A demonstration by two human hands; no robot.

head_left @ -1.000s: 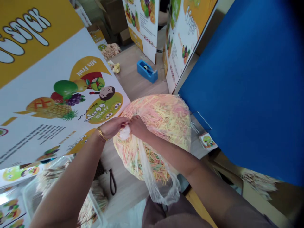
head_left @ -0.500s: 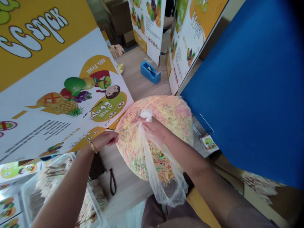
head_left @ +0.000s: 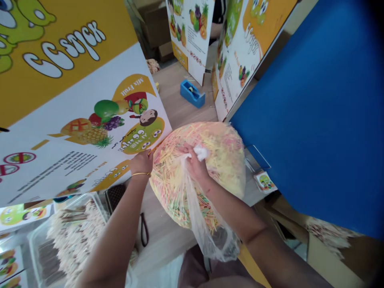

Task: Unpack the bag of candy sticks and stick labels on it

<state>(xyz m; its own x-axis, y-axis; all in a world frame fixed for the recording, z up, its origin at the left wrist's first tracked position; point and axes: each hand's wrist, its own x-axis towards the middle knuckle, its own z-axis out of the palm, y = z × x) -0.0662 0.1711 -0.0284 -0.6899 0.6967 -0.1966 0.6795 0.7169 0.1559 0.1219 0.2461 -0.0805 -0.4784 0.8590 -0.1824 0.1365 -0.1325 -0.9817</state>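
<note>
A big clear bag (head_left: 222,160) full of thin pink, yellow and green sticks lies on the table in the middle. My right hand (head_left: 193,164) is closed around the gathered neck of the bag, and a white bunched piece of plastic sticks out beside the fingers. Loose plastic hangs down from the grip toward my lap. My left hand (head_left: 142,162), with a thin gold bracelet at the wrist, is at the bag's left edge, beside the lower edge of a large printed box (head_left: 120,60). Its fingers are curled, and what they hold is hidden.
A blue tape dispenser (head_left: 192,94) stands beyond the bag. Printed boxes and a blue panel (head_left: 309,120) rise at the right. At lower left are a plastic tub (head_left: 39,240) of packets and a brown patterned pouch (head_left: 114,196).
My left hand has moved up and right, against the bag's edge. My right hand has shifted slightly right and down with the bag's neck. The view has shifted a little.
</note>
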